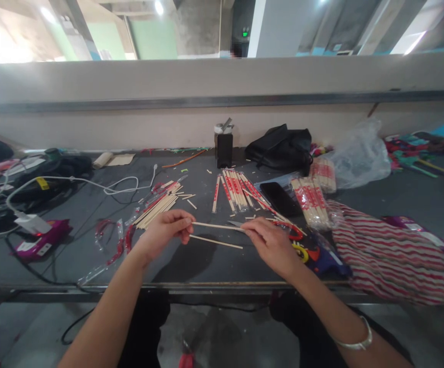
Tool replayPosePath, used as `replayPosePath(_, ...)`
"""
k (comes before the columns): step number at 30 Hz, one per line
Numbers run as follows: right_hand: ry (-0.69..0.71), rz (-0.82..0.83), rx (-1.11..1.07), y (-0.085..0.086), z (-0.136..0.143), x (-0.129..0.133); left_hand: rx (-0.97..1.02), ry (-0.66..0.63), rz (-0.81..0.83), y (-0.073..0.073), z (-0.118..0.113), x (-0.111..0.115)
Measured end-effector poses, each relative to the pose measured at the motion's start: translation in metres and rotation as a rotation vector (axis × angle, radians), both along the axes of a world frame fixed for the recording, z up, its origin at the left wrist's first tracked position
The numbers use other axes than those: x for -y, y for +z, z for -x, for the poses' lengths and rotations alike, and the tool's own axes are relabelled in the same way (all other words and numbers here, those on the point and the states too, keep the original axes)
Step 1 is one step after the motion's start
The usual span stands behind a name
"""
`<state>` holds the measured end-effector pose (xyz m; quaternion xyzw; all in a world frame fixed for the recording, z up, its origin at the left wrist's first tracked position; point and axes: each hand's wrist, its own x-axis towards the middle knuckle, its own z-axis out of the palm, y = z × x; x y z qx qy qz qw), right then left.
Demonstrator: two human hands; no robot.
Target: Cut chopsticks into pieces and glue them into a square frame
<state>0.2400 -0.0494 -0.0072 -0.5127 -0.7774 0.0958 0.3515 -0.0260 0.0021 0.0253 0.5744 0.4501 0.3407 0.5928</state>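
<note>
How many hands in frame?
2: left hand pinching one end of a thin stick, right hand at its other end. No other hands show.

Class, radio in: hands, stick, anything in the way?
Left hand pinching one end of wooden stick. Right hand at its other end. Possibly in the way: pointed blade by right hand.

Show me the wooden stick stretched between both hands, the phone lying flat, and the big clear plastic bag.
Wooden stick [217, 226]: head view, midway along its visible length.
Phone [280, 199]: head view, middle of its dark face.
Clear plastic bag [361, 159]: head view, its crumpled side.
</note>
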Motion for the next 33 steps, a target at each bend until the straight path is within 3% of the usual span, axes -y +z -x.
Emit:
replayPosePath(4, 0.02, 0.051, 0.125, -0.003, 0.0, -0.001, -0.313, 0.01, -0.092, -0.012, 0.003, -0.006)
replayPosePath(6, -0.037, 0.028, 0.177, 0.001, -0.009, -0.004, -0.457, 0.014, -0.171, -0.02, 0.005, -0.009)
replayPosePath(10, -0.349, 0.013, 0.233, 0.009, -0.053, -0.017, -0.67, 0.002, -0.343, -0.027, 0.005, -0.012)
replayPosePath(13, -0.558, 0.164, 0.293, 0.007, -0.089, -0.027, -0.811, -0.028, -0.419, -0.026, 0.004, -0.012)
replayPosePath(15, -0.588, 0.278, 0.326, 0.001, -0.105, -0.033, -0.872, -0.041, -0.452, -0.025, 0.002, -0.012)
replayPosePath(18, -0.556, 0.355, 0.347, -0.009, -0.112, -0.037, -0.891, -0.045, -0.464, -0.025, 0.0, -0.012)
replayPosePath(22, -0.528, 0.335, 0.343, -0.015, -0.108, -0.04, -0.849, -0.018, -0.461, -0.026, 0.0, -0.012)
replayPosePath(30, -0.612, 0.208, 0.292, -0.002, -0.097, -0.038, -0.629, 0.161, -0.54, -0.023, -0.003, -0.011)
replayPosePath(33, -0.493, 0.137, 0.118, 0.004, -0.08, -0.033, -0.463, 0.193, -0.489, -0.02, -0.011, -0.007)
